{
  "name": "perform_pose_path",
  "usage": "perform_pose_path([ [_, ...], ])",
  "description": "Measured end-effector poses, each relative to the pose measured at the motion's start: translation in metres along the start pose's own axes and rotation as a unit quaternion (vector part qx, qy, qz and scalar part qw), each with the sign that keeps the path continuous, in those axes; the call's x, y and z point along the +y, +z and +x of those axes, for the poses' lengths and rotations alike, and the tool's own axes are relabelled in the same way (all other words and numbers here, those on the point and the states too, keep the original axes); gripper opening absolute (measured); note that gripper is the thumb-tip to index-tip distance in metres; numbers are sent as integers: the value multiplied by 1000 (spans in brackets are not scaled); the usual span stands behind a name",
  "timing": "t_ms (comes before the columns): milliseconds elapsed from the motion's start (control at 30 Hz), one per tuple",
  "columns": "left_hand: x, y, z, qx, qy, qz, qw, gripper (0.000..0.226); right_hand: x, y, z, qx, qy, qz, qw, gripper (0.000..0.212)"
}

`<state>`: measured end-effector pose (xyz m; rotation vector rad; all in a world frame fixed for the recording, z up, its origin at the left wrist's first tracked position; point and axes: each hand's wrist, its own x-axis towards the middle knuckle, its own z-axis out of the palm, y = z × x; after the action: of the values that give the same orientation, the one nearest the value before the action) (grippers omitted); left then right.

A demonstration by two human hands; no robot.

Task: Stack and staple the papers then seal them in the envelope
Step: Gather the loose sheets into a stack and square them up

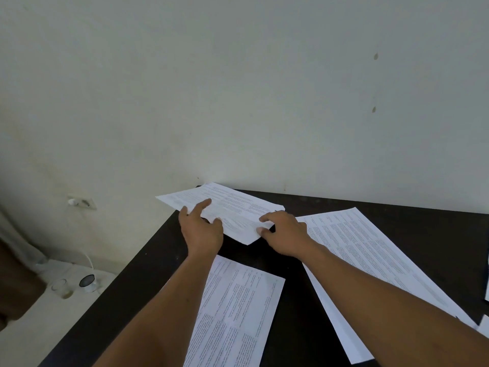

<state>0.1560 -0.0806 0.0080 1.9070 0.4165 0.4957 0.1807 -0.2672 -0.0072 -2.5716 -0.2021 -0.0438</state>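
A printed sheet of paper lies at the far left corner of the dark table, jutting over the table's left edge. My left hand rests on its left part with the index finger stretched across the page. My right hand pinches the sheet's near right corner between thumb and fingers. A second printed sheet lies near me between my forearms. On the right lies a third sheet, partly under my right forearm, with another sheet showing under it. No stapler or envelope is in view.
A white wall stands right behind the table. More paper edges show at the far right border. Left of the table, on the pale floor, stand a small white round device with a cable and a glass. A wall socket sits low on the left.
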Motion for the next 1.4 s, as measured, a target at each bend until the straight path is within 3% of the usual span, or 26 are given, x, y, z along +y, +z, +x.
perform_pose_path([
  [233,10,-12,13,35,-116,-157,980,59,-3,-22,11,-3,23,128,992,35],
  [533,27,-32,0,-121,-171,-315,926,34,5,-54,-10,15,80,249,965,32],
  [700,56,-48,-22,-223,-164,-372,886,36,14,-100,-49,-114,148,385,904,36],
  [800,79,-49,-39,-287,-142,-384,866,34,15,-126,-77,-133,149,438,877,42],
  [900,106,-41,-63,-319,-123,-363,867,32,16,-156,-103,-95,110,473,869,25],
  [967,122,-33,-81,-323,-113,-347,873,30,20,-179,-117,-39,92,459,883,17],
  [1100,145,-10,-114,-352,-89,-312,878,30,35,-228,-152,60,76,378,921,15],
  [1233,162,27,-144,-398,-33,-249,882,41,62,-257,-187,114,65,333,934,12],
  [1400,169,87,-177,-405,2,-219,887,38,124,-268,-228,191,142,297,925,16],
])
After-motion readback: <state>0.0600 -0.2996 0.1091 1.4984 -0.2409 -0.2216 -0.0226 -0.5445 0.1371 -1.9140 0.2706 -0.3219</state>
